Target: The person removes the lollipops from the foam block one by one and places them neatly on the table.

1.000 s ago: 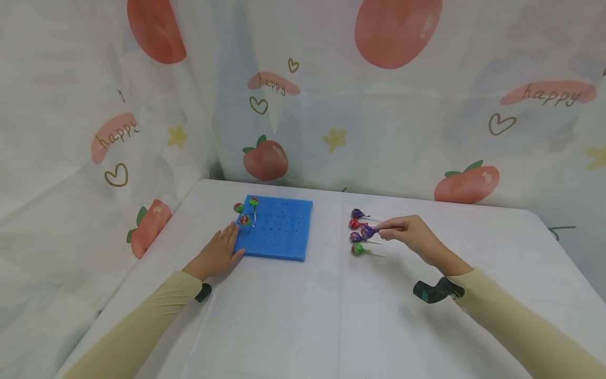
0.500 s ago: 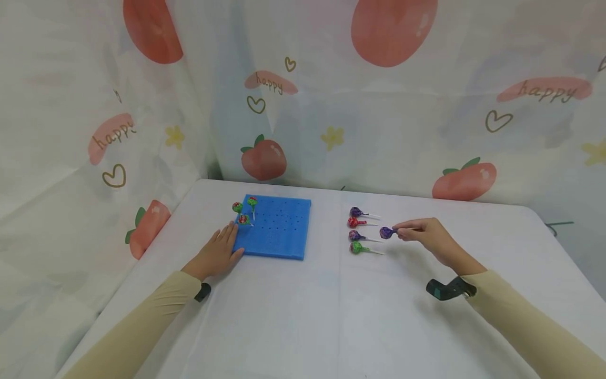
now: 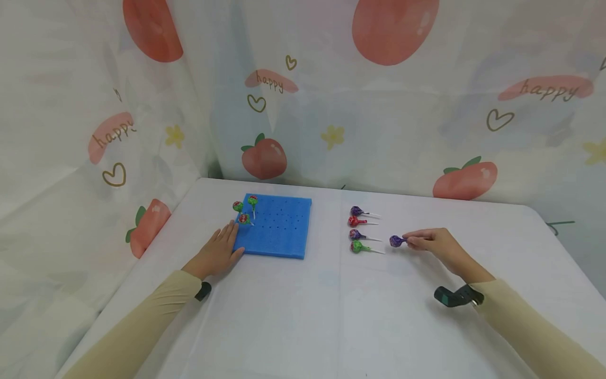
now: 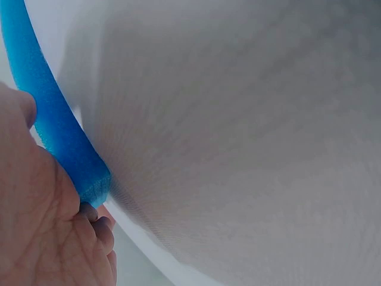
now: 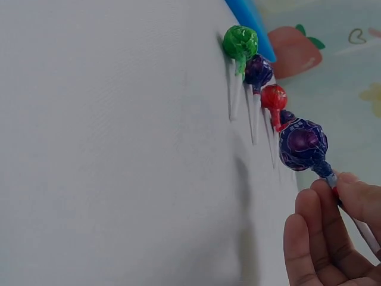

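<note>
My right hand (image 3: 437,250) pinches a purple-wrapped lollipop (image 3: 396,241) by its stick, thumb against fingers. In the right wrist view that lollipop's head (image 5: 303,145) points away from the palm. To its left lie a purple lollipop (image 3: 357,210), a red one (image 3: 353,221), another purple one (image 3: 355,235) and a green one (image 3: 357,246), sticks towards the right. My left hand (image 3: 215,255) rests with extended fingers along the left edge of a blue perforated board (image 3: 272,243). Three green-and-red lollipops (image 3: 244,219) stand in the board near its far left corner.
Both the board and the loose lollipops are on a white table (image 3: 293,316). Behind and to the left hangs a fruit-printed curtain (image 3: 388,116). A dark camera mount (image 3: 456,296) sits at the right wrist.
The right hand has drawn its purple lollipop away from the row, to the right and slightly nearer the body. The left hand stays at the board.
</note>
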